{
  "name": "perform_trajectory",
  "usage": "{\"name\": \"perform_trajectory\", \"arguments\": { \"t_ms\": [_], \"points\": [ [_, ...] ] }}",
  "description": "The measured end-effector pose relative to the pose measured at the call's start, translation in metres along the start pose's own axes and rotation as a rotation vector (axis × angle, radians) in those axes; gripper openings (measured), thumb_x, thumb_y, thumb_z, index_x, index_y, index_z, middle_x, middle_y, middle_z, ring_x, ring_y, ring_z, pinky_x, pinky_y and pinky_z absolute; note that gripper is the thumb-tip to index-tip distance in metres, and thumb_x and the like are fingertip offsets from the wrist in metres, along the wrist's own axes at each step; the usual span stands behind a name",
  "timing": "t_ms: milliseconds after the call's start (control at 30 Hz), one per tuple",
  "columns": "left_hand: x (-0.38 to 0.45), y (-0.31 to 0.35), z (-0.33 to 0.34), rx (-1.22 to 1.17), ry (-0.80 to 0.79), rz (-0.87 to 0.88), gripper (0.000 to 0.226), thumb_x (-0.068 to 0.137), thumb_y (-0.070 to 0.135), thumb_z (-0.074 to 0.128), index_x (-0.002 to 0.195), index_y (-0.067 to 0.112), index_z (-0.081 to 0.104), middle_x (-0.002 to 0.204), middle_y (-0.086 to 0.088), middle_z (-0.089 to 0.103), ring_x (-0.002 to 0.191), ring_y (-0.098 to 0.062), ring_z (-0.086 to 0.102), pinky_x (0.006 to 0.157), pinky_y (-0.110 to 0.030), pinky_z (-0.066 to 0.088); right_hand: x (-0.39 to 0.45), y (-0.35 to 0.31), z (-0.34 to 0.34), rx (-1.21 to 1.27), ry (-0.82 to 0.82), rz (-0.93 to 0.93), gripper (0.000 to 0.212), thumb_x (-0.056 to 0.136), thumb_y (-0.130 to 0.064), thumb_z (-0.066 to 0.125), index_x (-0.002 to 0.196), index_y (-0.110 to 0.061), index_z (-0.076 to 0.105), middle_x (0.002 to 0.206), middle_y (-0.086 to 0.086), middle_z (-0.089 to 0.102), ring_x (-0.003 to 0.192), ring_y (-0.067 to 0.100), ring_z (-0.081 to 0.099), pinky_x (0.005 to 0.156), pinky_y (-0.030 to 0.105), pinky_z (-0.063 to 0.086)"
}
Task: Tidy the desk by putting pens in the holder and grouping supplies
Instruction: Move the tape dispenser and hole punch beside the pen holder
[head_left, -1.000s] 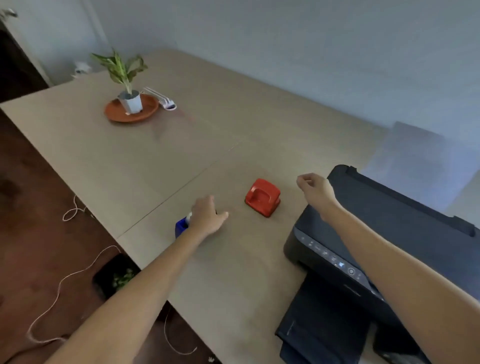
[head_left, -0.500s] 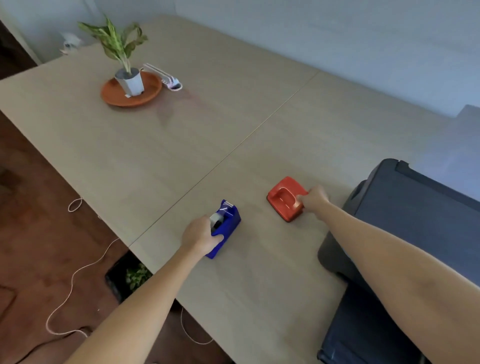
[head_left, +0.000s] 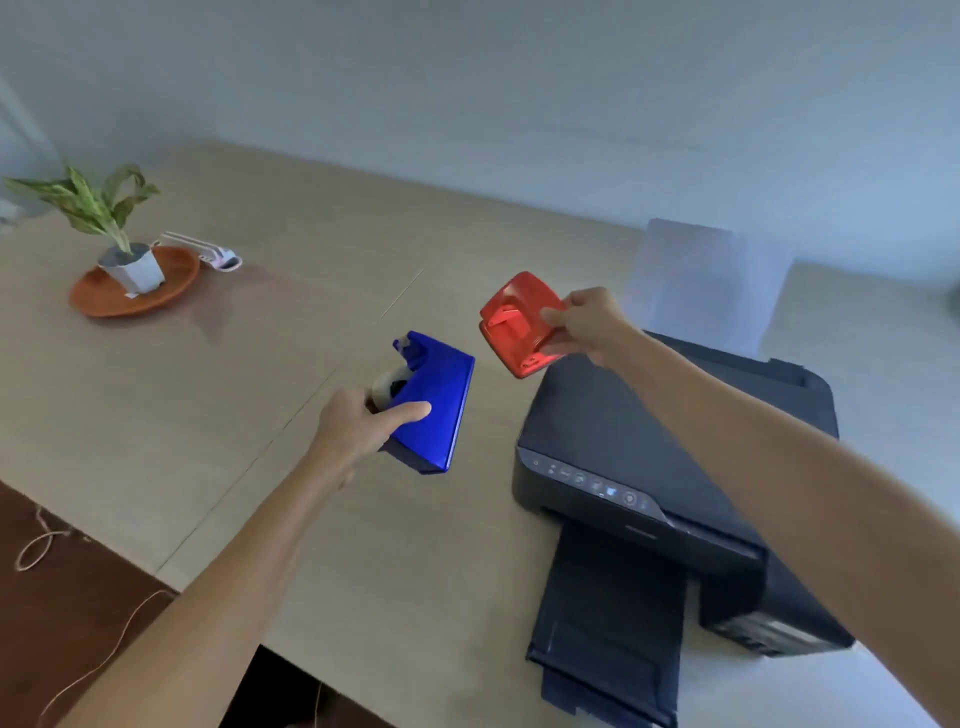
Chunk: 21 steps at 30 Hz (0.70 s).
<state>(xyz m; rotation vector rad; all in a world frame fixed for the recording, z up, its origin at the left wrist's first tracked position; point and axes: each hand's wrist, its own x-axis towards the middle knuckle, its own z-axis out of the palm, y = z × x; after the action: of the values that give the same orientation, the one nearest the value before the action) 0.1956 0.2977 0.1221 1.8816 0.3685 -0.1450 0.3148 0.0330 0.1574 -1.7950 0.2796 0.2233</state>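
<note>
My left hand (head_left: 358, 423) grips a blue tape dispenser (head_left: 434, 402) and holds it tilted in the air above the desk (head_left: 260, 415); its flat underside faces me and the tape roll shows by my fingers. My right hand (head_left: 589, 322) holds a red hole punch (head_left: 517, 325) lifted off the desk, tilted, just left of the printer's far corner. The two items hang side by side, a short gap apart. No pens or pen holder are in view.
A black printer (head_left: 670, 467) with its paper tray folded out fills the right of the desk. A potted plant (head_left: 122, 244) on an orange saucer (head_left: 171, 291) stands far left, with a white and pink object (head_left: 208, 252) beside it. Cords lie on the floor (head_left: 47, 545).
Both hands have closed on their items and lifted them off the desk: the blue tape dispenser in the left, the red hole punch in the right. Both are tilted in the air.
</note>
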Motion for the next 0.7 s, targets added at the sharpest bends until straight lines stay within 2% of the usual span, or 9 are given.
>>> {"name": "perform_trajectory", "arguments": {
  "t_ms": [133, 167, 233, 333, 400, 467, 500, 600, 700],
  "points": [
    [-0.029, 0.059, 0.068, -0.009, -0.101, 0.128, 0.066, 0.045, 0.049, 0.08, 0.085, -0.002, 0.067, 0.095, -0.024, 0.072, 0.083, -0.032, 0.071, 0.08, -0.055, 0.057, -0.049, -0.014, -0.1, 0.056, 0.105, -0.074, 0.023, 0.08, -0.001, 0.068, 0.068, -0.007, 0.049, 0.072, 0.019, 0.064, 0.063, 0.034, 0.069, 0.064, 0.044, 0.061],
    [-0.039, 0.072, 0.09, -0.01, -0.138, 0.155, 0.067, 0.049, 0.047, 0.082, 0.088, -0.005, 0.066, 0.098, -0.026, 0.071, 0.081, -0.031, 0.07, 0.079, -0.054, 0.057, -0.064, -0.011, -0.13, 0.058, 0.139, -0.091, 0.023, 0.081, -0.001, 0.067, 0.068, -0.007, 0.049, 0.068, 0.018, 0.064, 0.059, 0.032, 0.067, 0.062, 0.041, 0.061],
    [-0.063, 0.092, 0.138, -0.008, -0.222, 0.199, 0.056, 0.061, 0.037, 0.084, 0.091, -0.007, 0.067, 0.101, -0.028, 0.071, 0.083, -0.035, 0.071, 0.079, -0.055, 0.057, -0.091, 0.0, -0.188, 0.067, 0.222, -0.118, 0.023, 0.081, -0.001, 0.067, 0.068, -0.007, 0.049, 0.067, 0.02, 0.064, 0.054, 0.03, 0.067, 0.063, 0.043, 0.06],
    [-0.1, 0.111, 0.211, 0.03, -0.352, 0.237, 0.044, 0.063, 0.035, 0.083, 0.082, -0.002, 0.069, 0.097, -0.025, 0.073, 0.091, -0.04, 0.071, 0.079, -0.06, 0.057, -0.135, 0.026, -0.271, 0.065, 0.382, -0.122, 0.024, 0.079, -0.002, 0.068, 0.066, -0.008, 0.05, 0.071, 0.023, 0.063, 0.047, 0.026, 0.065, 0.066, 0.047, 0.059],
    [-0.127, 0.117, 0.259, 0.095, -0.442, 0.264, 0.039, 0.062, 0.037, 0.083, 0.074, 0.003, 0.069, 0.092, -0.022, 0.074, 0.088, -0.037, 0.072, 0.079, -0.057, 0.058, -0.166, 0.048, -0.321, 0.076, 0.5, -0.097, 0.021, 0.079, -0.002, 0.07, 0.067, -0.007, 0.053, 0.063, 0.017, 0.064, 0.043, 0.022, 0.065, 0.059, 0.044, 0.06],
    [-0.154, 0.119, 0.306, 0.186, -0.524, 0.291, 0.048, 0.061, 0.042, 0.082, 0.075, -0.001, 0.068, 0.088, -0.021, 0.074, 0.085, -0.035, 0.071, 0.075, -0.05, 0.058, -0.196, 0.072, -0.364, 0.109, 0.62, -0.062, 0.02, 0.078, -0.002, 0.071, 0.068, -0.006, 0.054, 0.049, 0.009, 0.063, 0.039, 0.02, 0.065, 0.047, 0.036, 0.06],
    [-0.169, 0.118, 0.328, 0.241, -0.568, 0.301, 0.05, 0.061, 0.044, 0.082, 0.077, -0.001, 0.067, 0.085, -0.018, 0.074, 0.081, -0.033, 0.071, 0.071, -0.046, 0.059, -0.212, 0.085, -0.384, 0.116, 0.673, -0.038, 0.02, 0.078, -0.003, 0.071, 0.068, -0.006, 0.054, 0.049, 0.008, 0.063, 0.038, 0.019, 0.064, 0.043, 0.03, 0.058],
    [-0.213, 0.111, 0.39, 0.406, -0.692, 0.345, 0.031, 0.068, 0.041, 0.079, 0.063, 0.018, 0.059, 0.075, -0.004, 0.066, 0.07, -0.02, 0.062, 0.059, -0.032, 0.05, -0.249, 0.127, -0.428, 0.116, 0.785, 0.059, 0.013, 0.079, -0.007, 0.07, 0.076, -0.004, 0.058, 0.061, 0.013, 0.062, 0.033, 0.014, 0.061, 0.035, 0.019, 0.049],
    [-0.24, 0.088, 0.441, 0.595, -0.728, 0.366, 0.036, 0.07, 0.041, 0.076, 0.062, 0.016, 0.051, 0.074, -0.003, 0.062, 0.071, -0.021, 0.06, 0.051, -0.027, 0.042, -0.268, 0.175, -0.453, 0.117, 0.83, 0.18, 0.012, 0.078, -0.013, 0.072, 0.078, -0.006, 0.062, 0.065, 0.012, 0.063, 0.041, 0.018, 0.063, 0.037, 0.02, 0.05]
  ]
}}
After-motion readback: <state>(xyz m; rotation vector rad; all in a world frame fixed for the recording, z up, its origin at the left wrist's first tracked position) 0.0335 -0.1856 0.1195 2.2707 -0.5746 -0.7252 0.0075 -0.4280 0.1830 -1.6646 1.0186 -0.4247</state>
